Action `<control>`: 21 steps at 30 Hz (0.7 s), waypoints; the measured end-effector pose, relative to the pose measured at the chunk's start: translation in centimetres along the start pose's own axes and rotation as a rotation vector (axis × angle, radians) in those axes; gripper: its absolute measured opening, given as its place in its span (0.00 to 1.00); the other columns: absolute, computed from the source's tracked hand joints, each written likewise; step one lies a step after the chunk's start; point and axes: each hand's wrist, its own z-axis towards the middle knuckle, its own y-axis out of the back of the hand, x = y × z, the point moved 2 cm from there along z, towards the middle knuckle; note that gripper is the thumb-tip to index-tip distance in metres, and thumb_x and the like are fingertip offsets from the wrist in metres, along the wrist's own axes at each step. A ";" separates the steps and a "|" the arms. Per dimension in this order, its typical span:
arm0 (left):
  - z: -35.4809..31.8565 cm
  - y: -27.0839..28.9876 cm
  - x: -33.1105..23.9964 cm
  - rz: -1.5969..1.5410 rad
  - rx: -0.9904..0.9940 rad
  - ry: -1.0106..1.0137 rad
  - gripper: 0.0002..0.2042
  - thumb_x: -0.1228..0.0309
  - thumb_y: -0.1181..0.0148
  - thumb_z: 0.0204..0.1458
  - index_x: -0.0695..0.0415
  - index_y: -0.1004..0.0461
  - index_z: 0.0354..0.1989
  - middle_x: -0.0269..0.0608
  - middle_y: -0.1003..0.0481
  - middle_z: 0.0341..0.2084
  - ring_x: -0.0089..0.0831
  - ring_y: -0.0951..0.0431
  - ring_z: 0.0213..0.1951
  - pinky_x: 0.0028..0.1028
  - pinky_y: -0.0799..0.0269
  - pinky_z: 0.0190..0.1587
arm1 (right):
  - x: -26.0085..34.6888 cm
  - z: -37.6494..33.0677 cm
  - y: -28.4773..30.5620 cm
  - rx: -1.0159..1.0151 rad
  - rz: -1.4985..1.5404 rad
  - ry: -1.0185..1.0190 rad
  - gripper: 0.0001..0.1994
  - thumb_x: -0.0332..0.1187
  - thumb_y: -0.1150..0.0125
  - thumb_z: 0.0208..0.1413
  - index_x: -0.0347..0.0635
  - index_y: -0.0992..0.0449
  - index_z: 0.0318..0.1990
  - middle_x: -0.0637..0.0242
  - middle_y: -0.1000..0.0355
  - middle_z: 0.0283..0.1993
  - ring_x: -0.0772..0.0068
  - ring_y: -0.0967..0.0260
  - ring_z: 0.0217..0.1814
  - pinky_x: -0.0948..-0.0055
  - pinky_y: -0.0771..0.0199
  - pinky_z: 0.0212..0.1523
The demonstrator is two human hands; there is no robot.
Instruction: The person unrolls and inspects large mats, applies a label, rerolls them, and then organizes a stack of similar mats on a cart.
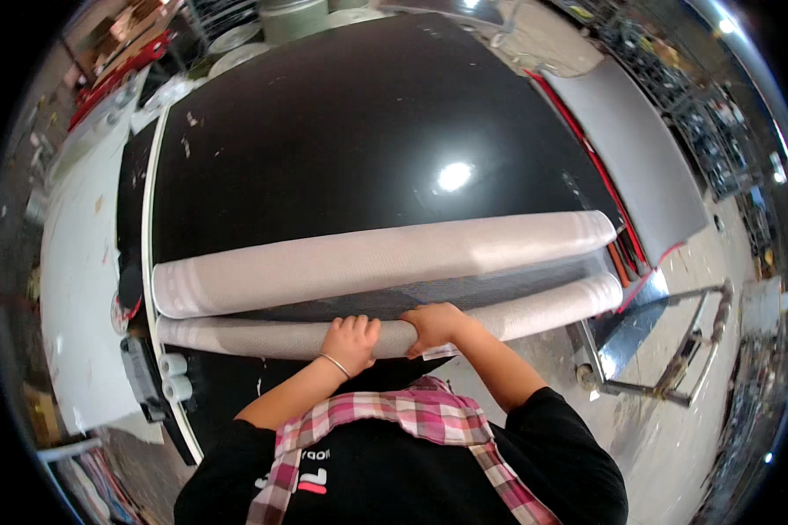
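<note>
A pale roll of mesh fabric [236, 337] lies across the near part of the black table [324, 157]. Around its middle, my left hand [350, 341] is closed with the fingers curled over the top. Just to the right, my right hand [433, 326] also grips this roll, its fingers partly hidden behind the forearm side. A second, thicker pale roll [376, 255] rests parallel on the far side. Between the two rolls shows a flat strip of thin grey mesh [420, 290]. A small white label [440, 352] sticks out below my right hand.
Two white tape rolls [176, 376] stand at the table's left edge, beside a white-topped table [79, 289]. A grey panel with red edging [630, 140] lies at the right. Nearer on that side is a metal frame cart [657, 385]. Pale drums [293, 19] stand beyond the table.
</note>
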 end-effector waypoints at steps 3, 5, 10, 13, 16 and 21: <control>2.0 0.7 1.6 -0.108 0.302 0.048 0.30 0.57 0.35 0.24 0.58 0.37 0.38 0.47 0.32 0.33 0.41 0.30 0.35 0.37 0.34 0.37 | 1.5 -1.4 -0.4 -0.342 -0.116 -0.043 0.34 0.54 0.38 0.28 0.46 0.35 0.45 0.62 0.34 0.41 0.62 0.39 0.47 0.63 0.37 0.42; 3.5 0.8 3.4 -0.232 0.386 -0.035 0.31 0.57 0.35 0.23 0.58 0.38 0.38 0.49 0.32 0.34 0.42 0.30 0.35 0.36 0.34 0.37 | 3.8 -1.7 -0.8 -0.506 -0.377 -0.018 0.33 0.54 0.37 0.28 0.44 0.35 0.43 0.61 0.34 0.39 0.62 0.37 0.44 0.64 0.38 0.43; 3.1 0.0 2.2 -0.059 0.131 -0.083 0.34 0.58 0.35 0.23 0.58 0.39 0.43 0.46 0.34 0.39 0.39 0.32 0.39 0.35 0.36 0.41 | 1.9 0.0 -0.2 -0.388 -0.220 -0.029 0.31 0.51 0.35 0.25 0.44 0.34 0.39 0.59 0.33 0.35 0.60 0.34 0.39 0.65 0.35 0.39; 1.3 -0.5 1.6 0.128 -0.159 -0.049 0.35 0.62 0.34 0.21 0.55 0.40 0.44 0.40 0.36 0.35 0.36 0.34 0.38 0.32 0.38 0.38 | 1.4 1.3 1.3 -0.261 -0.131 -0.052 0.33 0.52 0.35 0.24 0.45 0.34 0.41 0.58 0.32 0.38 0.58 0.35 0.42 0.65 0.34 0.40; 1.5 0.8 2.2 0.055 -0.124 -0.018 0.33 0.60 0.34 0.22 0.54 0.39 0.42 0.39 0.34 0.32 0.34 0.32 0.37 0.32 0.38 0.38 | 1.3 2.4 2.3 -0.090 -0.078 -0.104 0.37 0.53 0.36 0.25 0.47 0.36 0.48 0.57 0.34 0.43 0.57 0.37 0.46 0.65 0.37 0.45; 2.3 1.1 2.6 -0.020 -0.060 -0.018 0.32 0.59 0.35 0.24 0.54 0.39 0.42 0.40 0.33 0.32 0.35 0.31 0.37 0.32 0.38 0.39 | -1.1 3.8 2.0 -0.170 0.289 -0.052 0.38 0.52 0.38 0.30 0.41 0.39 0.51 0.54 0.35 0.45 0.60 0.38 0.48 0.69 0.40 0.48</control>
